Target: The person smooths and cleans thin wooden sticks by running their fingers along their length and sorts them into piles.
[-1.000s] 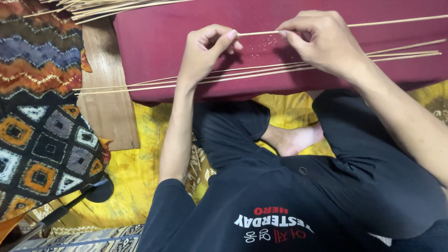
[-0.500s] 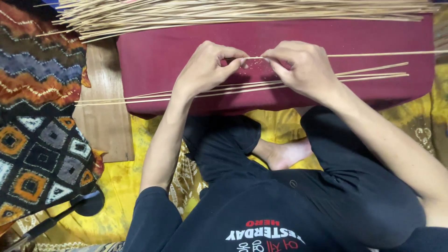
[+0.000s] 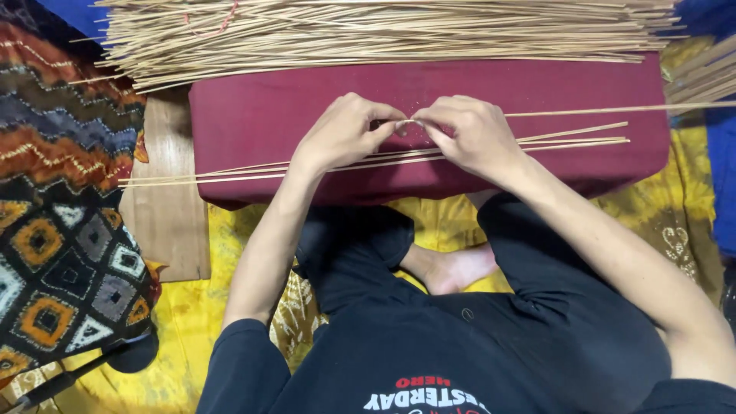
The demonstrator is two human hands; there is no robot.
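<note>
A thin pale stick [image 3: 613, 110] runs from the middle of the frame out to the right edge, lying just above the maroon cushion [image 3: 253, 115]. Its near end sits at frame centre, pinched betw. thumb and forefinger of the right hand [image 3: 468, 134]. The left hand [image 3: 341, 134] meets it at the same spot, fingertips closed on the stick end too, tho the exact contact is too small to tell. Both hands curled, knuckles up, fingertips nearly touching each other over the cushion's middle.

Just below the hands, a few loose sticks [image 3: 368, 162] lie flat across the cushion, left ends sticking out past its left edge over a wooden board [image 3: 165, 230], right ends reaching toward the cushion's right side. Hands rest partly over them.

Upper part of frame: a big pile of the same sticks [image 3: 383, 34], laid roughly horizontal along the cushion's far edge, w/ a bit of red string [image 3: 211, 21] on it at upper left.

Left side: patterned cloth [image 3: 54, 215] in orange, black, brown. Yellow printed fabric [image 3: 192, 322] covers the floor under the person, who sits cross-legged in dark clothes, a bare foot [image 3: 452, 270] showing at lower centre. Blue fabric [image 3: 721, 176] at the right edge.
</note>
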